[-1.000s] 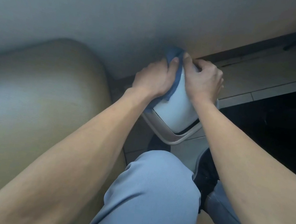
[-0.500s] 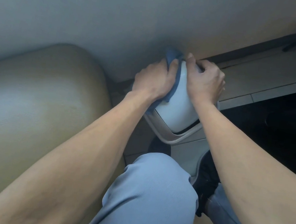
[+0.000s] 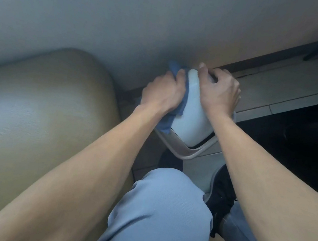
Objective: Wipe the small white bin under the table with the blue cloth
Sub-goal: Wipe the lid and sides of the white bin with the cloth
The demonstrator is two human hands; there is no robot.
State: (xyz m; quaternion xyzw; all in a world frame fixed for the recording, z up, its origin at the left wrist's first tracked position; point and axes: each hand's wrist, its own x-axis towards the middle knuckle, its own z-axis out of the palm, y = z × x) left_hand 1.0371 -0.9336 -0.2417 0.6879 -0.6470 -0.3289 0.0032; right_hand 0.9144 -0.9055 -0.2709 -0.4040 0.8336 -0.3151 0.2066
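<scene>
The small white bin [image 3: 192, 119] is tipped over, its base pointing away from me and its grey-rimmed mouth toward my knee. My left hand [image 3: 163, 92] presses the blue cloth [image 3: 167, 121] against the bin's left side; cloth shows above and below the hand. My right hand [image 3: 219, 92] grips the bin's far end and right side. The bin's right side and base are hidden under my right hand.
The pale underside of the table [image 3: 127, 22] hangs close overhead. A tan padded seat [image 3: 37, 114] fills the left. A black mat [image 3: 298, 147] lies on the tiled floor at right. My knee [image 3: 160, 213] and black shoe [image 3: 223, 194] sit just below the bin.
My left hand has slid slightly down the bin's left side with the cloth, exposing more white between the hands. My right hand keeps its hold.
</scene>
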